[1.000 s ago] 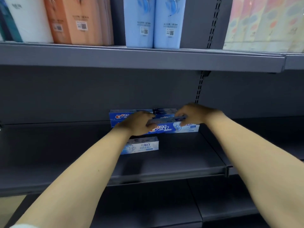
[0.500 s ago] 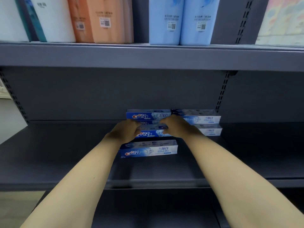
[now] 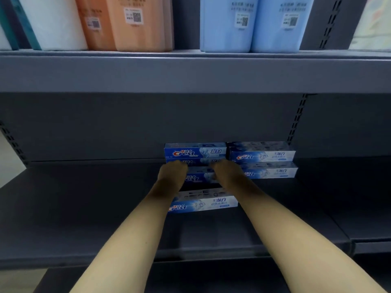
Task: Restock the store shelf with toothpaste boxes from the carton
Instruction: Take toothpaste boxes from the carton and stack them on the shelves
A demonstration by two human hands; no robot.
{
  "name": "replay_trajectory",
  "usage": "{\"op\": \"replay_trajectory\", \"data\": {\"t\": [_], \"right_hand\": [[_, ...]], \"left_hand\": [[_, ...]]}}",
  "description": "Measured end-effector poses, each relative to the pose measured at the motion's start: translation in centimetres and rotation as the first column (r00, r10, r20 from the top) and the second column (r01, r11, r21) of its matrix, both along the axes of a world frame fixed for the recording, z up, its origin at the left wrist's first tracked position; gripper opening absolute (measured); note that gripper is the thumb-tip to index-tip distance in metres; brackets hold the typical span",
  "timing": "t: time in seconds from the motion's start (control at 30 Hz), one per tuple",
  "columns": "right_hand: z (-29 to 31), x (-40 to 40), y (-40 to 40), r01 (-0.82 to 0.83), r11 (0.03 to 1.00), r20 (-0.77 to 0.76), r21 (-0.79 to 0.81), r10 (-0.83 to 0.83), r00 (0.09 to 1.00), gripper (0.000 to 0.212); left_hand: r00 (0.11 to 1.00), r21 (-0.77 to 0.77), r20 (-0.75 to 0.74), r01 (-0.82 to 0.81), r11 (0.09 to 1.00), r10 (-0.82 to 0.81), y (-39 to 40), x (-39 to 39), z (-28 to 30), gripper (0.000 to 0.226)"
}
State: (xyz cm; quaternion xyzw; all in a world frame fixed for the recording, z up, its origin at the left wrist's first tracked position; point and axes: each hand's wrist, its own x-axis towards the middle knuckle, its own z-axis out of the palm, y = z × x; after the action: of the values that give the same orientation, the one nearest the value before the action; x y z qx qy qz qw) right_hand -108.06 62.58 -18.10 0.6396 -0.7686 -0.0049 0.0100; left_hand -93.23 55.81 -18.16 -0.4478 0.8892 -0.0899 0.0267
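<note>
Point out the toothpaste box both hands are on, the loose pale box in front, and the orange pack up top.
held toothpaste box (image 3: 198, 178), head view, front face.
loose pale box (image 3: 208, 203), head view, front face.
orange pack (image 3: 137, 28), head view, front.

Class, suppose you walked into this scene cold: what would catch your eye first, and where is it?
Two bare forearms reach into the dark grey shelf, the left hand and right hand meeting on a blue toothpaste box at its centre. Behind stand a blue stack and a paler stack against the back wall, with a pale box lying nearer. On the shelf above stand orange and light blue packs.
</note>
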Motion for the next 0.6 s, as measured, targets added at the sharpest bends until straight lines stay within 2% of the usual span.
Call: {"op": "replay_trajectory", "data": {"t": [0.1,0.2,0.4,0.6], "right_hand": [[-0.4,0.1,-0.6,0.037,0.999,-0.081,-0.009,-0.038,0.996,0.032],[-0.6,0.1,-1.3,0.047,0.999,-0.090,-0.016,-0.048,0.995,0.029],[-1.1,0.0,-2.9,0.067,0.995,-0.073,-0.070,-0.073,0.995,0.029],[-0.9,-0.2,-4.3,0.111,0.992,-0.008,-0.052,-0.112,0.994,0.033]], "left_hand": [[1.000,-0.021,0.008,0.014,1.000,-0.014,-0.6,-0.2,-0.2,0.027],[1.000,-0.036,0.017,0.026,0.999,-0.025,-1.1,-0.3,-0.2,0.028],[0.999,-0.032,-0.005,0.032,0.999,-0.032,-2.6,-0.8,-0.4,0.025],[0.999,-0.045,-0.012,0.044,0.998,-0.045,-3.6,-1.2,-0.7,0.023]]}}
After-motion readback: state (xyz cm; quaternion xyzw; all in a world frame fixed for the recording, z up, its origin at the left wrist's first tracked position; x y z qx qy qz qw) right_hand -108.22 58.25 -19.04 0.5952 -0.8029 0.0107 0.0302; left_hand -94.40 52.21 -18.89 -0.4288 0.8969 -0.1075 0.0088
